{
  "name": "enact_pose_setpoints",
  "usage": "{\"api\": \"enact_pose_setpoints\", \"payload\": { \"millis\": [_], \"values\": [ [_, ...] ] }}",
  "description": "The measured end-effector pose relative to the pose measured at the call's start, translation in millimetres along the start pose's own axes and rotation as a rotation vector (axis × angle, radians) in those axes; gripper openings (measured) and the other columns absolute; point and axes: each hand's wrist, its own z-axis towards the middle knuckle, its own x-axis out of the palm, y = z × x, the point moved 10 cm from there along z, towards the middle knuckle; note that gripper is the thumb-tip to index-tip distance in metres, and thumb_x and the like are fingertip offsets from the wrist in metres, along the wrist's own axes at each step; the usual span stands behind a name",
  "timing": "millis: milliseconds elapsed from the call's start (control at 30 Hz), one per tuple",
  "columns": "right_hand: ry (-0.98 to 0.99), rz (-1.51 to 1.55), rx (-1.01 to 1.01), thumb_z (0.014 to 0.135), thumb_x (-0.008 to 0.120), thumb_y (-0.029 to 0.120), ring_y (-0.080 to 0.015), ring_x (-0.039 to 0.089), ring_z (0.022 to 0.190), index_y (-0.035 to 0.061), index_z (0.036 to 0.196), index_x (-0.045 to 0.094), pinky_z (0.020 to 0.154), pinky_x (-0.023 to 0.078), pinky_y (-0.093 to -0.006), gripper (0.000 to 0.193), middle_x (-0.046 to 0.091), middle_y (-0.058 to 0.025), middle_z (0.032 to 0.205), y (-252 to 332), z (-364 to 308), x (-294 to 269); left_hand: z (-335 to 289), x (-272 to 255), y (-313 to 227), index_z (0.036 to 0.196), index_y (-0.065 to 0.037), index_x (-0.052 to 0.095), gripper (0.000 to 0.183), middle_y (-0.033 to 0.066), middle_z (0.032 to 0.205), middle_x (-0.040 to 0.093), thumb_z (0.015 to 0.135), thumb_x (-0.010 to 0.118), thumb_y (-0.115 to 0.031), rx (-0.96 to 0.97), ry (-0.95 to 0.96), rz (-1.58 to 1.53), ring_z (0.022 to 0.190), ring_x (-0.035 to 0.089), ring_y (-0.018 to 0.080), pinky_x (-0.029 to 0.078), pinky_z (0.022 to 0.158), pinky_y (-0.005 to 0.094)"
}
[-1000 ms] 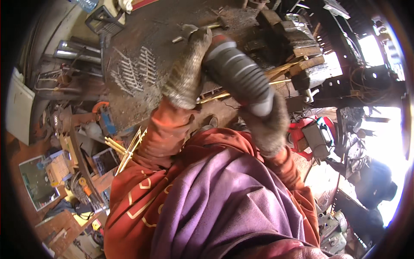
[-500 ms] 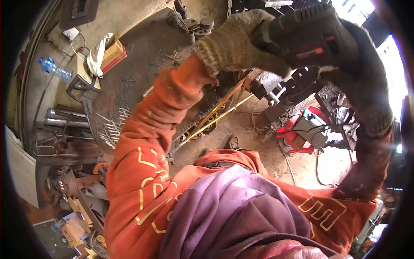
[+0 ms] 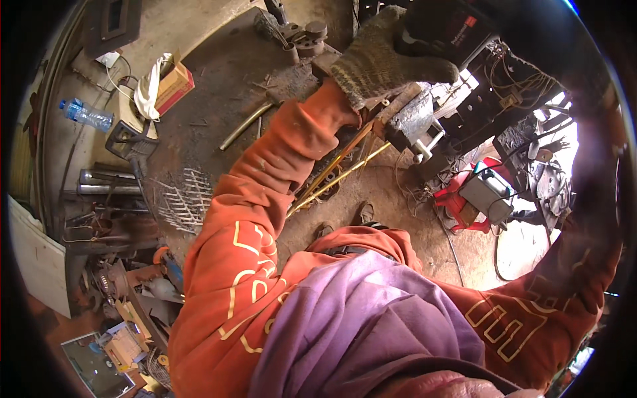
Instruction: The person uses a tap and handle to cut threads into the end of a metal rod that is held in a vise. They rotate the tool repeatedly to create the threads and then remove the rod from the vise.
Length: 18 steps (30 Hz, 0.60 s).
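Note:
High in the view, my left hand (image 3: 378, 63), in a grey-brown knitted glove, grips a dark power tool (image 3: 444, 26) with a red mark on its side. The thumb stretches along the tool's underside. At the upper right my right hand (image 3: 564, 60) is a dark, shadowed shape joined to the tool's other end, its fingers hard to make out. Below the tool, a metal vise (image 3: 410, 123) with a T-shaped handle stands at the bench edge. Long yellowish-brown metal bars (image 3: 342, 174) slant down near it. The tool's upper part is cut off by the picture's edge.
Left of my arm, the dark workbench (image 3: 199, 106) carries a metal tube (image 3: 245, 126), a bundle of thin rods (image 3: 186, 199) and a cardboard box (image 3: 176, 86). A plastic bottle (image 3: 86, 114) lies farther left. Right, a red stool (image 3: 451, 202) bears a box-shaped device (image 3: 488, 192) with cables.
Both hands and the power tool have moved up, partly out of the picture. My right hand has gone farther into shadow. More of the vise and the metal tube now shows.

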Motion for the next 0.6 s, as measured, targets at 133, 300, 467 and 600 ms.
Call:
{"api": "enact_pose_setpoints", "payload": {
  "millis": [133,300,467,600],
  "values": [
    [0.031,-0.077,-0.549,0.099,0.069,0.026,-0.0215,0.069,0.114,0.0047,0.133,0.066,0.099,0.057,-0.0338,0.04,0.071,-0.0122,0.127,-29.5,24.7,11.7,-1.0,-7.3,13.4,0.125,-0.01,0.071,0.054,0.0016,0.105,0.075,0.078,0.095,-0.017,0.035,-0.004,-0.1,0.091,0.07,0.0124,0.061,0.078,0.0299],
    [-0.12,-0.503,-0.544,0.095,0.072,0.021,-0.0222,0.07,0.111,0.0019,0.135,0.065,0.098,0.058,-0.034,0.046,0.069,-0.0132,0.131,14.8,2.3,3.9,-5.6,-11.6,18.4,0.121,-0.009,0.072,0.05,0.0028,0.101,0.076,0.077,0.095,-0.018,-0.016,-0.046,-0.076,0.091,0.072,0.0148,0.062,0.082,0.0323],
    [-0.071,-0.17,-0.754,0.097,0.07,0.014,-0.0219,0.069,0.115,0.0014,0.145,0.059,0.099,0.058,-0.0331,0.051,0.066,-0.0139,0.138,-4.5,12.6,18.9,-7.2,-12.8,24.1,0.127,-0.009,0.068,0.056,0.0039,0.106,0.076,0.078,0.095,-0.02,-0.007,-0.057,-0.109,0.094,0.072,0.0154,0.062,0.083,0.0316],
    [-0.065,-0.227,-0.76,0.099,0.067,0.012,-0.0223,0.068,0.118,0.0012,0.146,0.057,0.1,0.058,-0.034,0.049,0.066,-0.0142,0.138,-7.3,16.3,21.9,-16.4,-18.6,14.7,0.129,-0.009,0.067,0.059,0.0036,0.108,0.075,0.078,0.095,-0.02,-0.022,-0.188,-0.077,0.095,0.071,0.0145,0.061,0.083,0.0299]
  ]
}}
